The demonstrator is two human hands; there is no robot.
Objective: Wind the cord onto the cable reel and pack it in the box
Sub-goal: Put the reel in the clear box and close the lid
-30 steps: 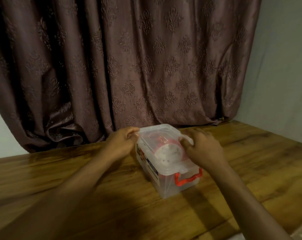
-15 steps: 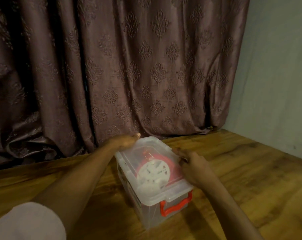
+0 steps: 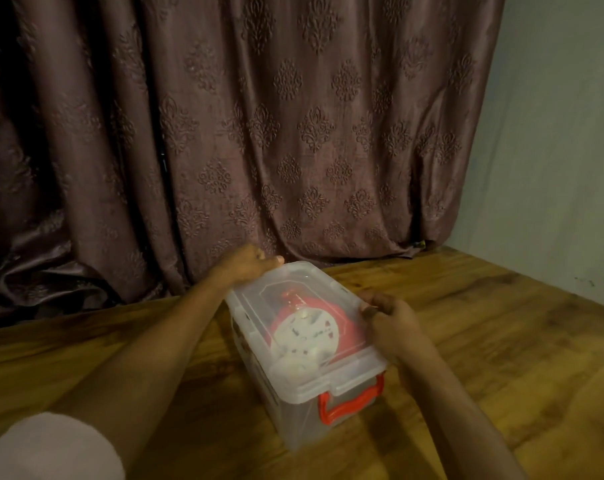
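Observation:
A clear plastic box (image 3: 293, 410) with a red latch handle (image 3: 352, 403) at its near end stands on the wooden table. Its clear lid (image 3: 314, 282) lies on top. Through the lid I see the red cable reel (image 3: 342, 323) with its white socket face (image 3: 305, 336). My left hand (image 3: 248, 266) rests on the lid's far left corner, fingers curled over the edge. My right hand (image 3: 388, 315) presses on the lid's right edge with fingers bent. The cord itself is hidden inside.
The wooden table (image 3: 501, 341) stretches to the right and front. A brown patterned curtain (image 3: 259, 133) hangs just behind the box, and a pale wall (image 3: 553, 133) stands at the right. My pale sleeve (image 3: 47, 448) shows at the lower left.
The view has swung, so the box sits lower and nearer. My left hand slid to the lid's far corner and my right hand moved along the right edge.

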